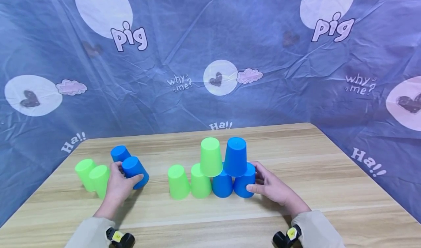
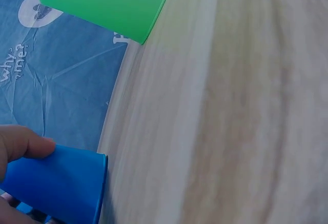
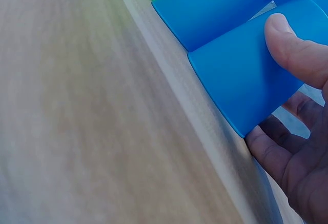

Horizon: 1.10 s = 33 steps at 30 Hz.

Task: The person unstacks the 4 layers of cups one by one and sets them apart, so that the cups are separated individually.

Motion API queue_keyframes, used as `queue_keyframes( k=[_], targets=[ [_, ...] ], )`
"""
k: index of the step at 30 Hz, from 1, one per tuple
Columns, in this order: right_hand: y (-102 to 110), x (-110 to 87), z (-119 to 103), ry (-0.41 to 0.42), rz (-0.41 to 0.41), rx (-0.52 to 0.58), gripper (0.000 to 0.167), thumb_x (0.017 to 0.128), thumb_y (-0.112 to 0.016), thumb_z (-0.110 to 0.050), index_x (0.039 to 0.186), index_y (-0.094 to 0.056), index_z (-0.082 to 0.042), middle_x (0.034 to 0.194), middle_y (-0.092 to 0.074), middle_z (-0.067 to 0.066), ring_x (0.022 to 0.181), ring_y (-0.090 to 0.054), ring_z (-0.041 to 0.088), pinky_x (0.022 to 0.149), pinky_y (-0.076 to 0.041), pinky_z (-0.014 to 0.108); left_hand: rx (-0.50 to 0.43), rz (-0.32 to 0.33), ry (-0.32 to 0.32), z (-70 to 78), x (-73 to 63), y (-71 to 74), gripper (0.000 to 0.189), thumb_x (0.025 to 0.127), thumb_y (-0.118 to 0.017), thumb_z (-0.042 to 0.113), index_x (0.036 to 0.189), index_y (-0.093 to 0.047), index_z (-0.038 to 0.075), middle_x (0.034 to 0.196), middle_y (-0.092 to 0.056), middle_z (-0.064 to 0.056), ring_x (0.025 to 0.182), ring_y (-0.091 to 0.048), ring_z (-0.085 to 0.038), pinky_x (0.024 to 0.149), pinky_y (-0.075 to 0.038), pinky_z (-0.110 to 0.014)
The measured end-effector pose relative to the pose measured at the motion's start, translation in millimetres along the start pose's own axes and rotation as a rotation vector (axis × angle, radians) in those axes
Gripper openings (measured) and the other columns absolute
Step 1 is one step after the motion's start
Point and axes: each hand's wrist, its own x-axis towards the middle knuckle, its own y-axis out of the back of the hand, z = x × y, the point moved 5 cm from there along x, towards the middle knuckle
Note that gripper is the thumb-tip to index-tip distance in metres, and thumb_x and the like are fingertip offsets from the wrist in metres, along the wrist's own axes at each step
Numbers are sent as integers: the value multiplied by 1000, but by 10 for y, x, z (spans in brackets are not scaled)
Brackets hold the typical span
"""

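My left hand (image 1: 119,187) grips an upside-down blue cup (image 1: 135,172), thumb on its near side. The cup leans slightly, its rim close over the table in the left wrist view. Just behind it stands another blue cup (image 1: 120,152), and two green cups (image 1: 86,175) are to its left. My right hand (image 1: 272,187) holds the right-end blue cup (image 3: 241,70) of a row, thumb in front and fingers behind. Beside that cup are another blue cup (image 1: 222,186) and two green cups (image 1: 178,182). An upper green cup (image 1: 211,156) and an upper blue cup (image 1: 235,156) rest on the row.
All the cups are upside down on a wooden table (image 1: 210,222). A blue printed cloth (image 1: 197,32) hangs behind the table and along its sides. The left-hand cups stand apart from the stacked row, with bare wood between them.
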Motion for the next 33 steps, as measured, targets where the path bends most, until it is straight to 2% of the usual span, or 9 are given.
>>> queue_keyframes(
  k=[13,19,26,29,33],
  targets=[
    [7,4,8,-7,9,-2,60,86,-65,-27,136,-33,-17,136,-45,17,125,-40,43,99,-32,65,13,5,27,-10,0,-9,79,85,-62,10,138,-6,-5,141,-19,-38,129,-22,-53,103,-23,-66],
    [12,-1,6,17,0,-11,60,87,-64,-27,136,-32,-15,134,-46,18,123,-41,43,97,-34,65,12,12,30,6,-10,-13,83,85,-62,10,141,-2,-3,142,-17,-39,130,-21,-54,103,-23,-66],
    [0,1,23,-10,15,1,60,86,-65,-28,135,-34,-17,134,-47,16,123,-42,41,98,-33,64,13,27,4,43,-23,-5,87,84,-63,11,144,-1,1,145,-13,-37,132,-18,-52,104,-22,-66],
    [-3,1,25,-15,17,1,60,85,-66,-28,135,-34,-16,133,-47,16,123,-42,42,98,-34,65,1,100,-55,100,-40,26,84,82,-64,8,144,-8,1,143,-20,-35,131,-24,-49,104,-24,-64],
    [-5,0,14,-12,13,-5,60,86,-65,-28,135,-34,-15,133,-47,17,122,-43,42,97,-34,64,-14,262,-169,220,-103,91,74,79,-66,3,139,-23,-1,133,-34,-29,124,-33,-44,102,-29,-62]
  ],
)
